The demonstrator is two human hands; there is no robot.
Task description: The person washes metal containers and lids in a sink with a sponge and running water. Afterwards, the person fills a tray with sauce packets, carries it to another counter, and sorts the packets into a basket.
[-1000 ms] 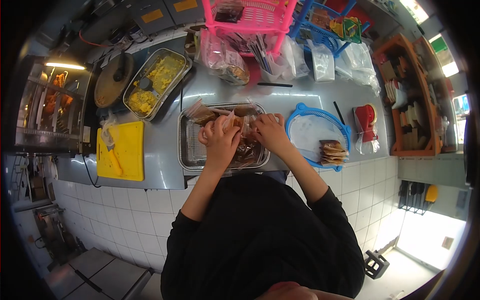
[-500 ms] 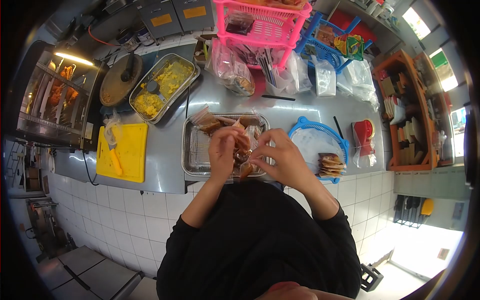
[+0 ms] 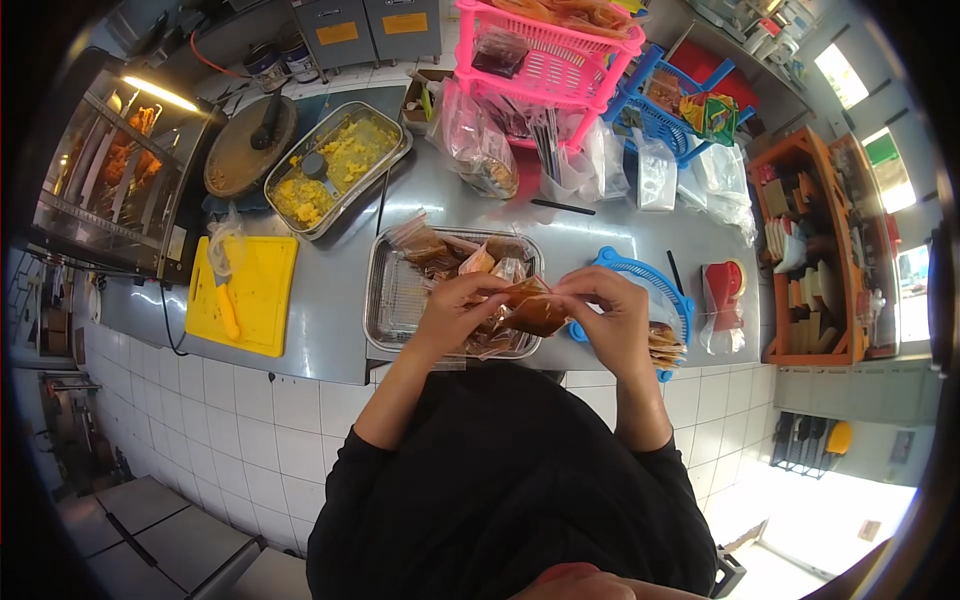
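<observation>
A small clear bag of brown sauce is stretched between my two hands, above the right side of a metal tray. My left hand pinches its left edge. With thumb and fingers, my right hand grips its upper right edge. Under my hands the metal tray holds several more bags of brown contents, piled toward its back and right. Just right of my right hand stands a round blue basket, with a stack of filled brown bags at its front.
To the left are a yellow cutting board with a yellow-handled knife, and a tray of yellow food. A pink rack and plastic bags stand at the back. A red tape dispenser lies right.
My right hand has moved right and my left hand slightly right and down. The sauce bag now shows flat between them, where before my fingers were bunched together over the tray.
</observation>
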